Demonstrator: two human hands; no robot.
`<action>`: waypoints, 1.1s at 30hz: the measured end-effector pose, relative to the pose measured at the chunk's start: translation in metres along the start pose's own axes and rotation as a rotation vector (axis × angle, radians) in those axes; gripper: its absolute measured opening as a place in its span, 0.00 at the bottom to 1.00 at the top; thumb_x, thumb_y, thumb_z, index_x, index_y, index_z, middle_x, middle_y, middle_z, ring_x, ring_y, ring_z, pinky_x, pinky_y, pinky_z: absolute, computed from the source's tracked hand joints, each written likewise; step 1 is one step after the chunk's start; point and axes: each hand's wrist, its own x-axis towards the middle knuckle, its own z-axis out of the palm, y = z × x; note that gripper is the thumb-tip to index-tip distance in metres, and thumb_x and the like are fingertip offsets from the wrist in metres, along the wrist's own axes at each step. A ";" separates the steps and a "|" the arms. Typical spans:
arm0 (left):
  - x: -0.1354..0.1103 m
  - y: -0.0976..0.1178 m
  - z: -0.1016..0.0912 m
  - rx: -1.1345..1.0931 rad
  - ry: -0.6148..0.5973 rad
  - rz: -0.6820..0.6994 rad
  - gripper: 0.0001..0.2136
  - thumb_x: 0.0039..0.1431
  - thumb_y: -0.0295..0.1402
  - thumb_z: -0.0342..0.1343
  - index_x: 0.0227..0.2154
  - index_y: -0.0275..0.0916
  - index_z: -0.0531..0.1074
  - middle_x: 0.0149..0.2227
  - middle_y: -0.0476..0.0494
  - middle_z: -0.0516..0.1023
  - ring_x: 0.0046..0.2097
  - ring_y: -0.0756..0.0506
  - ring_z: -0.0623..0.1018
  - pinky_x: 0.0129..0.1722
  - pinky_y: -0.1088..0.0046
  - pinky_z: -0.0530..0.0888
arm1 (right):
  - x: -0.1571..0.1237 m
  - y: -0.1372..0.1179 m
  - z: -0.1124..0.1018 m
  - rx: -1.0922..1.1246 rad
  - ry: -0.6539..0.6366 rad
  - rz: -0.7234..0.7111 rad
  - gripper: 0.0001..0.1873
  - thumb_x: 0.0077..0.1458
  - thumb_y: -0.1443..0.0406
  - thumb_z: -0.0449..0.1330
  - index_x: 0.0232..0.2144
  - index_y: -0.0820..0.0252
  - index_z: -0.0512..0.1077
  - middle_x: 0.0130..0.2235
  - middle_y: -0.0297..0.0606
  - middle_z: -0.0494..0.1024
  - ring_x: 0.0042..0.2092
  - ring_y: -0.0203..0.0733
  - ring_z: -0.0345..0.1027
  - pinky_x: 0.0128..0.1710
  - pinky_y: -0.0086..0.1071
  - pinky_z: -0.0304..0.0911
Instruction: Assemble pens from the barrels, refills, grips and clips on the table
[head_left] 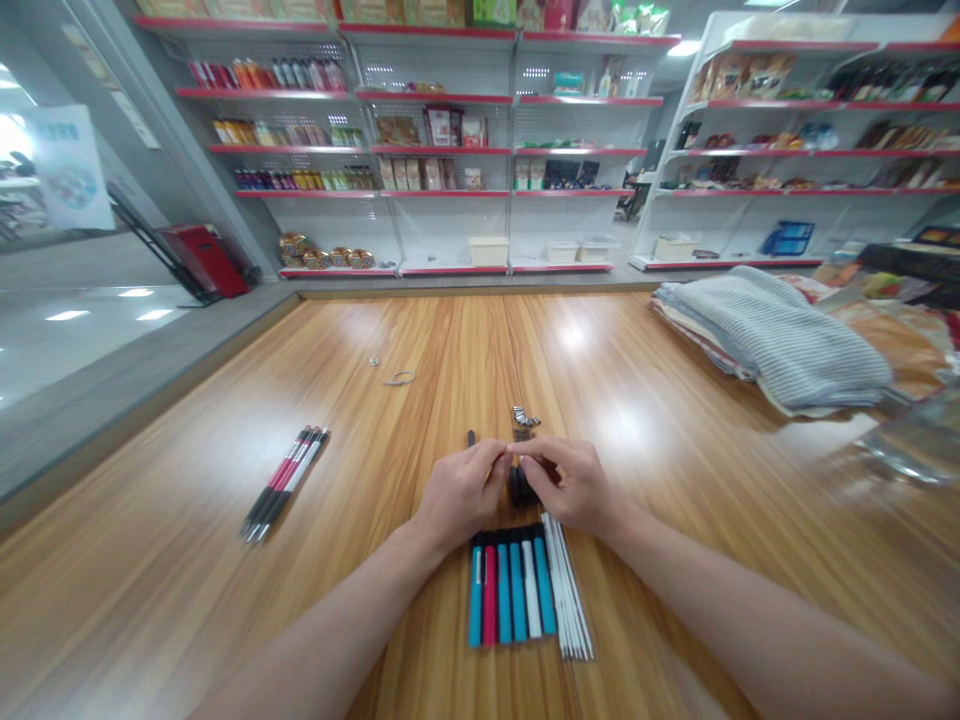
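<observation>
My left hand (463, 492) and my right hand (571, 486) meet at the fingertips above the table's middle. Both are closed in a pinch; whatever lies between the fingers is too small or hidden to name. Between and beneath them lie black pen grips (519, 488), partly covered. Just beyond is a cluster of small silver pen tips (525, 416). A small black piece (471, 438) shows past my left hand. Nearer to me, a row of blue, pink and white pen barrels (515, 590) lies beside a bundle of thin white refills (568, 595).
Several whole pens (285, 485) lie together at the left on the wooden table (187, 560). Farther back are a thin looped piece (401, 378) and a tiny metal piece (374, 361). Folded cloths (780, 335) and a clear container (919, 440) occupy the right. Stocked shelves (442, 97) stand behind.
</observation>
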 end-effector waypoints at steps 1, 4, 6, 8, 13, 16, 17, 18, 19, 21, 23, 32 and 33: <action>0.000 0.000 0.000 -0.006 -0.001 -0.001 0.08 0.67 0.32 0.44 0.34 0.38 0.67 0.28 0.47 0.70 0.29 0.50 0.70 0.30 0.76 0.64 | 0.000 0.001 0.000 0.000 -0.002 -0.007 0.14 0.56 0.70 0.55 0.43 0.58 0.74 0.28 0.34 0.73 0.26 0.34 0.64 0.28 0.28 0.63; 0.000 0.001 -0.002 -0.029 -0.010 -0.003 0.08 0.67 0.32 0.44 0.36 0.38 0.67 0.29 0.46 0.71 0.31 0.50 0.71 0.32 0.75 0.65 | 0.000 0.002 0.000 0.007 -0.007 -0.021 0.13 0.56 0.70 0.54 0.42 0.58 0.74 0.27 0.34 0.74 0.25 0.33 0.63 0.26 0.28 0.61; 0.001 0.002 -0.003 -0.045 -0.020 -0.004 0.08 0.67 0.32 0.43 0.37 0.39 0.68 0.30 0.46 0.71 0.31 0.50 0.71 0.32 0.75 0.65 | 0.000 0.001 0.000 0.008 -0.020 -0.015 0.13 0.56 0.70 0.54 0.43 0.58 0.73 0.25 0.32 0.72 0.23 0.32 0.61 0.25 0.27 0.60; 0.001 0.003 -0.004 -0.052 -0.026 -0.015 0.08 0.67 0.32 0.43 0.36 0.38 0.67 0.29 0.47 0.71 0.31 0.50 0.71 0.31 0.75 0.65 | 0.003 -0.003 -0.004 0.007 -0.031 0.047 0.12 0.56 0.68 0.55 0.43 0.59 0.73 0.23 0.30 0.68 0.22 0.32 0.59 0.24 0.27 0.58; 0.002 0.003 -0.005 -0.046 -0.038 -0.033 0.09 0.67 0.33 0.44 0.32 0.38 0.66 0.27 0.48 0.70 0.30 0.50 0.70 0.31 0.74 0.64 | 0.023 -0.013 -0.037 0.005 -0.289 0.419 0.13 0.56 0.60 0.56 0.24 0.63 0.70 0.19 0.30 0.65 0.21 0.30 0.58 0.21 0.25 0.51; 0.002 0.003 -0.004 -0.052 -0.054 -0.033 0.08 0.66 0.33 0.44 0.33 0.38 0.67 0.29 0.47 0.71 0.31 0.49 0.71 0.33 0.74 0.65 | 0.033 -0.014 -0.061 0.048 -0.901 0.618 0.20 0.53 0.54 0.59 0.18 0.63 0.68 0.16 0.31 0.67 0.18 0.30 0.58 0.18 0.24 0.52; 0.001 0.003 -0.003 -0.052 -0.060 -0.035 0.08 0.66 0.33 0.44 0.33 0.39 0.67 0.29 0.47 0.71 0.31 0.49 0.72 0.33 0.74 0.66 | 0.034 -0.013 -0.066 0.055 -1.064 0.681 0.22 0.52 0.52 0.59 0.18 0.64 0.69 0.17 0.32 0.69 0.18 0.31 0.60 0.18 0.25 0.54; 0.001 0.003 -0.003 -0.051 -0.066 -0.039 0.08 0.66 0.33 0.44 0.34 0.39 0.67 0.29 0.47 0.72 0.31 0.49 0.72 0.33 0.74 0.66 | 0.034 -0.012 -0.068 0.049 -1.184 0.728 0.23 0.51 0.50 0.59 0.19 0.64 0.70 0.18 0.33 0.71 0.18 0.32 0.62 0.18 0.25 0.57; 0.001 0.003 -0.003 -0.049 -0.069 -0.041 0.08 0.66 0.33 0.44 0.34 0.39 0.66 0.29 0.47 0.72 0.31 0.49 0.72 0.33 0.74 0.66 | 0.032 -0.010 -0.069 0.033 -1.268 0.765 0.24 0.50 0.49 0.59 0.19 0.64 0.70 0.19 0.34 0.73 0.18 0.32 0.63 0.19 0.26 0.59; 0.001 0.003 -0.003 -0.046 -0.070 -0.044 0.08 0.66 0.33 0.44 0.33 0.39 0.66 0.29 0.47 0.72 0.31 0.49 0.72 0.33 0.74 0.66 | 0.028 -0.007 -0.065 -0.021 -1.333 0.817 0.23 0.50 0.49 0.59 0.19 0.64 0.71 0.20 0.35 0.74 0.18 0.33 0.65 0.20 0.27 0.62; 0.001 0.003 -0.003 -0.049 -0.069 -0.042 0.08 0.66 0.33 0.44 0.33 0.39 0.66 0.29 0.47 0.71 0.31 0.49 0.71 0.33 0.74 0.66 | 0.025 -0.004 -0.060 -0.064 -1.336 0.853 0.22 0.49 0.51 0.59 0.18 0.65 0.71 0.21 0.36 0.75 0.18 0.34 0.66 0.20 0.28 0.63; 0.001 0.004 -0.004 -0.046 -0.070 -0.022 0.09 0.67 0.33 0.43 0.32 0.39 0.65 0.27 0.47 0.69 0.29 0.49 0.70 0.31 0.74 0.65 | 0.024 -0.009 -0.070 -0.285 -1.265 0.811 0.06 0.39 0.65 0.60 0.16 0.63 0.71 0.20 0.36 0.75 0.21 0.38 0.69 0.20 0.27 0.58; 0.001 0.004 -0.005 -0.044 -0.072 -0.022 0.09 0.67 0.33 0.43 0.32 0.39 0.65 0.27 0.47 0.69 0.29 0.49 0.70 0.31 0.74 0.64 | 0.025 -0.009 -0.072 -0.341 -1.203 0.776 0.04 0.37 0.67 0.60 0.16 0.63 0.71 0.19 0.36 0.74 0.21 0.37 0.68 0.20 0.27 0.56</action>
